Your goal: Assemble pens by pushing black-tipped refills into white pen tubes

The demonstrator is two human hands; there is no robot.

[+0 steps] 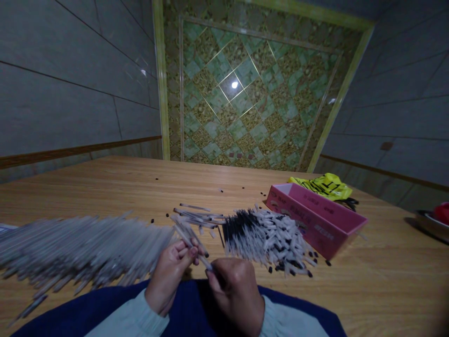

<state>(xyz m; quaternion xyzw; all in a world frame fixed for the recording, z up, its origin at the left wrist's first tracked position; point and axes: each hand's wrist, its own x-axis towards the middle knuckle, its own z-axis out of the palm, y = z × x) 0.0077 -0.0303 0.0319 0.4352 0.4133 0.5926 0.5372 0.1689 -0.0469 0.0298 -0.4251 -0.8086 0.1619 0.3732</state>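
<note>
Close to the table's front edge, my left hand (172, 267) is closed around a few slim translucent pen barrels (187, 236), which slant up and to the left. My right hand (236, 288) pinches the near end of one of these barrels, its fingertips partly hidden by the knuckles. A wide heap of similar clear barrels (84, 248) lies at the left. Beyond my hands are some loose pens (199, 217) with dark tips. Right of them spreads a pile of small whitish pieces (280, 234) mixed with black slender parts (240, 227).
A pink open box (315, 215) stands behind the pile at the right, with a yellow plastic bag (328, 185) beyond it. Small black plugs (270, 269) are scattered on the wooden table (119, 187). A bowl with something red (442, 215) sits at the far right.
</note>
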